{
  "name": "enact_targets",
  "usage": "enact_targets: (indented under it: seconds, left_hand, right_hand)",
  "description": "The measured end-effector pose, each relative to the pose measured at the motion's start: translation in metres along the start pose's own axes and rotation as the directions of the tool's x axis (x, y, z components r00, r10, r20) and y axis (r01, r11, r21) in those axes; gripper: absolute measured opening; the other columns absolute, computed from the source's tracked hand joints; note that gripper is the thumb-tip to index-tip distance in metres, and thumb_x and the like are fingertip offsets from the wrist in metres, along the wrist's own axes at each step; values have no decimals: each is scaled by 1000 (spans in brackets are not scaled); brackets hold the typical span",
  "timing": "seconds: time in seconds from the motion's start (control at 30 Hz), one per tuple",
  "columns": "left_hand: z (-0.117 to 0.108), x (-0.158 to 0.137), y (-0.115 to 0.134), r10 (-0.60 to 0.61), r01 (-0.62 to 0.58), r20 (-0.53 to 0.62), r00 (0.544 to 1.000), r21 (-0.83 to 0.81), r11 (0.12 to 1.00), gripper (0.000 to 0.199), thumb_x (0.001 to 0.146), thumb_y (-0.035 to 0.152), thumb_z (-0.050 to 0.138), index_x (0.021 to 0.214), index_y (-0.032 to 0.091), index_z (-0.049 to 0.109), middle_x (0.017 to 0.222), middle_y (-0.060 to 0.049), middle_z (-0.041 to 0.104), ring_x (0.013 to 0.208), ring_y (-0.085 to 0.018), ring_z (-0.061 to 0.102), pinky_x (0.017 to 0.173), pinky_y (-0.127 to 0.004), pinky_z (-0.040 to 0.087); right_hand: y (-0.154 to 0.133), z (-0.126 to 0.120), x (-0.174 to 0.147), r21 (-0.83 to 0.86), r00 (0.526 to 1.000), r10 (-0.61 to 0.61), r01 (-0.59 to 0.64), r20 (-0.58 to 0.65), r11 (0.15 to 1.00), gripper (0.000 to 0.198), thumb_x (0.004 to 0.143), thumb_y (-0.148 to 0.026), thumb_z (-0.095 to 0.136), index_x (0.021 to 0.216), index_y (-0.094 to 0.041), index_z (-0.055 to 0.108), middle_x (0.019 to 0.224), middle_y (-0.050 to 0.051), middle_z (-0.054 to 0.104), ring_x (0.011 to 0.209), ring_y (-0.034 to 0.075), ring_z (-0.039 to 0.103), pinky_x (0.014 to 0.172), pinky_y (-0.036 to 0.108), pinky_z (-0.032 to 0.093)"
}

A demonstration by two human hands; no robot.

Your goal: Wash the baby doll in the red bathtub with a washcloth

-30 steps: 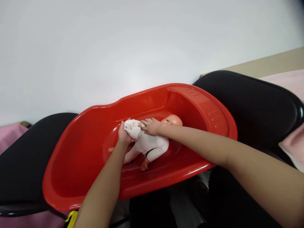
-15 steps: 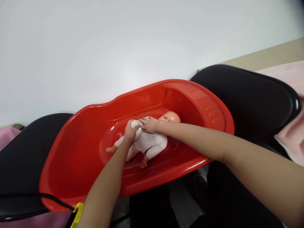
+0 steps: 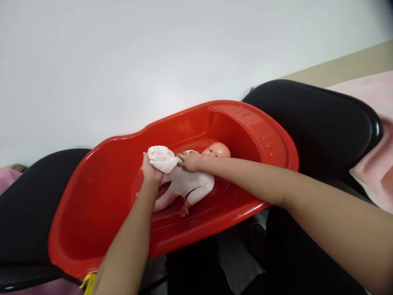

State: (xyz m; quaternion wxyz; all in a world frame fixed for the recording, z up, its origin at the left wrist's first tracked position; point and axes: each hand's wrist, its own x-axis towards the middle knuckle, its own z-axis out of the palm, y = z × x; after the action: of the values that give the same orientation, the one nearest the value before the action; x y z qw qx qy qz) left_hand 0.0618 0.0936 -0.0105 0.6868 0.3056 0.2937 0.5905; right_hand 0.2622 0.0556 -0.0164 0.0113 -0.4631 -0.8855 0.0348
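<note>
A baby doll (image 3: 186, 182) in white clothing lies on its back in a red baby bathtub (image 3: 76, 205), its head to the right. My left hand (image 3: 152, 172) is closed round one end of a crumpled white cloth (image 3: 162, 159), lifted above the doll's body. At the doll's chest, my right hand (image 3: 190, 161) has its fingertips on the tapered right end of that cloth, and the palm rests over the doll. The cloth and my left hand hide part of the doll's far limb.
The tub rests between a black seat (image 3: 313, 127) on the right and another black seat (image 3: 33, 205) on the left. A pale wall (image 3: 153, 61) stands behind it. Pink fabric (image 3: 376, 164) lies at the far right. A yellow tag (image 3: 89, 283) hangs near my left forearm.
My left hand has moved left, drawing the bunched cloth out so more of it shows. My right hand stays at the doll's chest. The view has shifted slightly.
</note>
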Motion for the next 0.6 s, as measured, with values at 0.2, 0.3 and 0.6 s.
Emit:
enact_targets:
  seconds: [0.2, 0.3, 0.6]
  left_hand:
    - [-17, -1, 15, -48, 30, -160, 986, -114, 993, 67, 108, 62, 24, 141, 16, 59, 135, -18, 69, 127, -32, 64, 114, -56, 44]
    - [-18, 3, 5, -98, 92, -124, 988, -53, 994, 45, 107, 39, 39, 141, 19, 60, 123, -12, 74, 113, -26, 71, 110, -48, 49]
    - [-25, 9, -39, -100, 48, 42, 994, 661, 749, 53, 66, 26, 82, 116, 17, 68, 109, -8, 75, 91, -22, 69, 85, -35, 54]
  right_hand:
    - [-5, -8, 0, -86, 994, -10, 20, 108, 996, 46, 107, -36, 42, 147, -25, 60, 166, 17, 35, 148, 40, 39, 110, 60, 46]
    - [-3, -5, 3, -79, 995, -3, 11, 101, 997, 47, 106, -40, 42, 148, -26, 60, 166, 15, 36, 149, 37, 40, 114, 58, 44]
    - [3, 10, 5, 14, 999, 7, -7, -34, 1000, 41, 105, -40, 44, 137, -28, 66, 157, 10, 50, 139, 32, 51, 109, 52, 50]
